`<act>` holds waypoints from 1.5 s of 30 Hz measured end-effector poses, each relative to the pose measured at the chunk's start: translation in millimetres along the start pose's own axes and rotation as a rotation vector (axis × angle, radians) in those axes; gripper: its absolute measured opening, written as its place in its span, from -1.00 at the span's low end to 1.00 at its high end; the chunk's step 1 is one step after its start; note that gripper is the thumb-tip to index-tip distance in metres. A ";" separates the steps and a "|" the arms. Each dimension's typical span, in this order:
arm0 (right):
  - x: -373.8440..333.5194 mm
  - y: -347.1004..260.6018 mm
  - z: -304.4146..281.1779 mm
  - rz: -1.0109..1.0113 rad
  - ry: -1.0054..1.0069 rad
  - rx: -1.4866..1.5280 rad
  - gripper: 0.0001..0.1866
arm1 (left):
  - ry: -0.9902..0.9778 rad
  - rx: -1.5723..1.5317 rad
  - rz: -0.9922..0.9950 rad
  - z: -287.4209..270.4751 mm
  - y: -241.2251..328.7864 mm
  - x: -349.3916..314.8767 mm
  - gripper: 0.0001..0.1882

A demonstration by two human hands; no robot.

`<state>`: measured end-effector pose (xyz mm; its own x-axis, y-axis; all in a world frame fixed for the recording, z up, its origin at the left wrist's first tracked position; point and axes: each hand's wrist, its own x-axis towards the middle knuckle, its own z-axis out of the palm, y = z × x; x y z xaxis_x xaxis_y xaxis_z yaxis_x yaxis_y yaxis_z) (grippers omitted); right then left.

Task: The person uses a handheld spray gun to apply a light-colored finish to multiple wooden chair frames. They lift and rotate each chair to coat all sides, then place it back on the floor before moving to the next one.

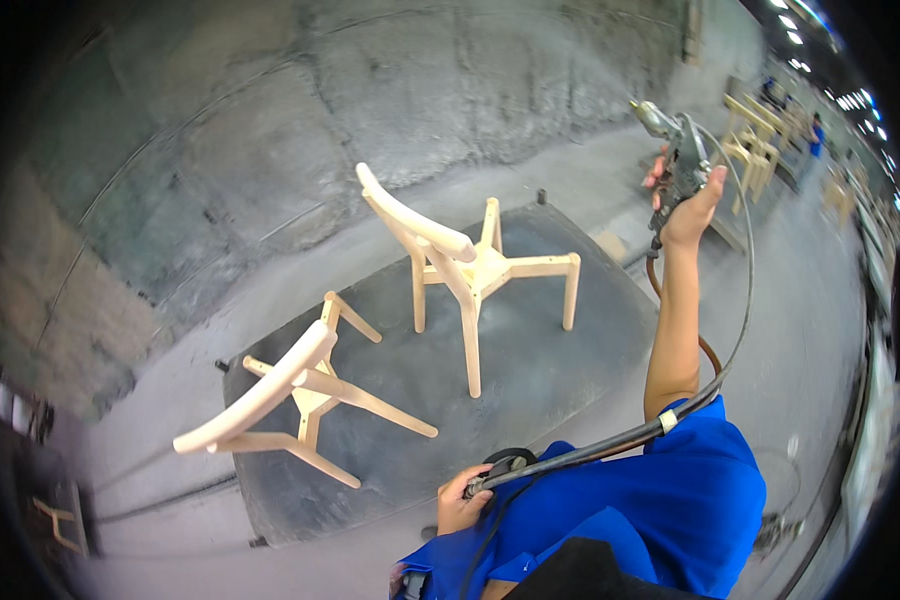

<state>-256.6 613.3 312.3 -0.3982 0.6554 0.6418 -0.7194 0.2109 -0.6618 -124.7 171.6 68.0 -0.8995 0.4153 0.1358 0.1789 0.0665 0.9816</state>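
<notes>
My right hand (692, 212) is raised at the upper right, closed around the grip of a metal spray gun (682, 155) whose nozzle points up and left. A thin grey hose and a brown hose run from the gun back toward my arm. Low in the middle, my left hand (459, 503) is wrapped round a thick black hose (580, 456). To the left, on a dark platform (530, 355), two bare pale-wood chair frames stand apart from both hands. The far chair frame (485, 270) is upright; the near chair frame (315, 395) appears tipped over.
A rough grey wall (390, 100) rises behind the platform. Several wooden frames (755, 140) stand farther off at the right, with a person in blue (817, 136) beyond. Another pale wooden piece (58, 520) lies at the far left. Coiled fittings (778, 530) sit on the floor at lower right.
</notes>
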 end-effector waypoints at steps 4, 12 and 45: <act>-63.6 -37.3 15.8 -0.122 0.004 -0.188 -0.14 | -0.049 0.001 0.055 -73.7 -7.2 -11.2 -0.47; -161.7 -104.2 66.9 -0.147 0.096 -0.368 0.07 | -0.359 -0.103 -0.081 -183.6 -35.9 -47.7 -0.28; -280.3 -89.5 86.7 0.344 0.094 -0.330 0.02 | 0.734 1.296 0.552 -384.0 25.2 48.6 -0.08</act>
<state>-130.0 347.8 225.3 -0.5169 0.7871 0.3365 -0.3301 0.1794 -0.9267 -317.0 -155.0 150.8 -0.5322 0.1654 0.8303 0.3932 0.9168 0.0694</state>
